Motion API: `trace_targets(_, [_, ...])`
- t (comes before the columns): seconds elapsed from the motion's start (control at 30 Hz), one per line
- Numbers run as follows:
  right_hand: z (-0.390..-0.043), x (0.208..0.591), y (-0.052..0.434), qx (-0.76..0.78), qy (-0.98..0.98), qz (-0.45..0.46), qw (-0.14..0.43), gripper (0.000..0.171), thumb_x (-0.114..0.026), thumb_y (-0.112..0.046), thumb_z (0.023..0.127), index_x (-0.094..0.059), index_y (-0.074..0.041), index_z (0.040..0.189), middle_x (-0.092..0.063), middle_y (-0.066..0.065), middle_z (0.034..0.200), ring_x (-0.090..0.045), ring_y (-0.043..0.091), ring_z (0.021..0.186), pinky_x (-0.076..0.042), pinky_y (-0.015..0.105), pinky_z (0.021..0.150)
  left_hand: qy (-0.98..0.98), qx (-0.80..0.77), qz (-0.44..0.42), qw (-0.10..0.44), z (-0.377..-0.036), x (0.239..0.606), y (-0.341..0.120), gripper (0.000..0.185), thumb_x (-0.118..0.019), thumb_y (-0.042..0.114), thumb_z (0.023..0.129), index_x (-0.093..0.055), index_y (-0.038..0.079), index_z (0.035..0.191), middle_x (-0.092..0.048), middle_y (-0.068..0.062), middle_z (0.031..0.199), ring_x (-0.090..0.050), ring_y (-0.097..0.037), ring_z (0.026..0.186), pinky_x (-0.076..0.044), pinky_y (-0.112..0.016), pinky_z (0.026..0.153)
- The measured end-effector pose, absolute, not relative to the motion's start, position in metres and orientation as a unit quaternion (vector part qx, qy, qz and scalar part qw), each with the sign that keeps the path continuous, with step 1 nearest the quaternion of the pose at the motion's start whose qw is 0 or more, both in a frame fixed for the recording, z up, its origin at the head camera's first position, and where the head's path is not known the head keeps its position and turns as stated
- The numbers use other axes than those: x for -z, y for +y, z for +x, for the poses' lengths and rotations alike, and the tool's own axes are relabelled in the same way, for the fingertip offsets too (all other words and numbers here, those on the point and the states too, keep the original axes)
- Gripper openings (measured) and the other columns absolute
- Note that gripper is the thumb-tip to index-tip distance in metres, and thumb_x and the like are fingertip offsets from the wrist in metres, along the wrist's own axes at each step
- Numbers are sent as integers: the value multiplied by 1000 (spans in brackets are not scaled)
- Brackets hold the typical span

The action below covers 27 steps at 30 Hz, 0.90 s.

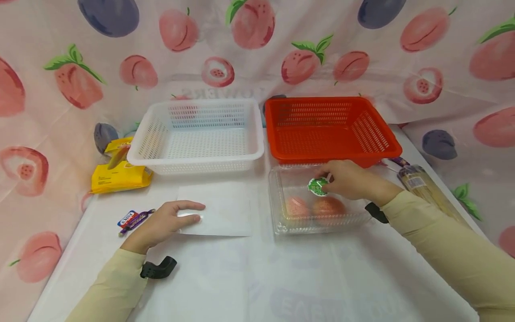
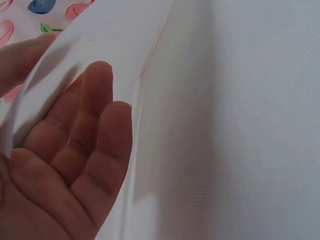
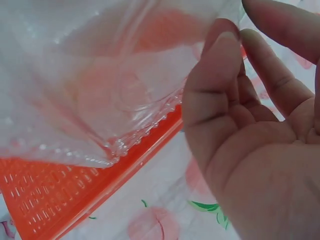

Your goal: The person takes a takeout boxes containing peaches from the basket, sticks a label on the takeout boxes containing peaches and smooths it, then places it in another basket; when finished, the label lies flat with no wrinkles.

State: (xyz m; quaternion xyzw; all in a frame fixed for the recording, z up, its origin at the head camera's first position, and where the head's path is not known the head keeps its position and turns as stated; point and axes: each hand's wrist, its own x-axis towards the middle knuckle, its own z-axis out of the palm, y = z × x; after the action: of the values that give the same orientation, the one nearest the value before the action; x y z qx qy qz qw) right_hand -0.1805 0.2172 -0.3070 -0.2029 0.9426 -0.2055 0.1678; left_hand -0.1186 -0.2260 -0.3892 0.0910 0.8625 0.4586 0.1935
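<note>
Head view looks down on a table (image 1: 257, 277) covered with a pale, shiny cloth, and behind it hangs a curtain (image 1: 80, 53) printed with pink peaches, strawberries and purple plums, which wraps round both sides of the table.

At the back of the table stand two slotted baskets side by side, a white basket (image 1: 197, 136) on the left and a red basket (image 1: 330, 127) on the right, their rims nearly touching.

Just in front of the red basket lies a clear plastic box (image 1: 318, 201) with its lid closed, two pinkish fruits (image 1: 315, 209) inside and a round green sticker (image 1: 317, 186) on the lid. The right hand (image 1: 348, 179) rests on top of this box at its far edge, fingertips at the sticker; the fingers are gently bent, and whether they pinch anything cannot be told. In the right wrist view the palm is relaxed beside the box's corner.

The left hand (image 1: 166, 221) lies flat with fingers straight on the left edge of a white sheet (image 1: 219, 210) in front of the white basket; the left wrist view shows the sheet's edge lifted against the fingers (image 2: 95, 140).

A yellow packet (image 1: 118, 172) sits at the table's left, a small purple wrapper (image 1: 132, 219) near the left hand, and a long packet of spaghetti (image 1: 426, 188) at the right edge.
</note>
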Motion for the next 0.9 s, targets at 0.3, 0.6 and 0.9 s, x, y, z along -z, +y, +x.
trace_targets(0.3, [-181,311,222,201,945,-190,172,29,-73,-15,92,-72,-6,120,-60,11,111,-56,30,101,-55,46,86,854,-467,75,215,-124,398,-224,42,-70,30,94,-66,9,131,-48,-20,146,-32,-43,138,-18,-67,112])
trace_targets(0.6, [-179,309,221,188,944,-211,171,32,-71,-14,93,-71,-5,124,-63,6,109,-56,26,98,-53,47,89,871,-435,69,217,-126,407,-222,44,-70,28,94,-63,14,136,-44,-20,150,-31,-44,140,-19,-66,113])
trace_targets(0.9, [-178,312,214,196,939,-227,170,28,-73,-10,90,-72,-9,118,-68,1,99,-60,23,94,-53,47,91,898,-399,69,171,-128,409,-217,47,-68,24,95,-59,9,139,-44,-23,149,-30,-47,141,-20,-64,113])
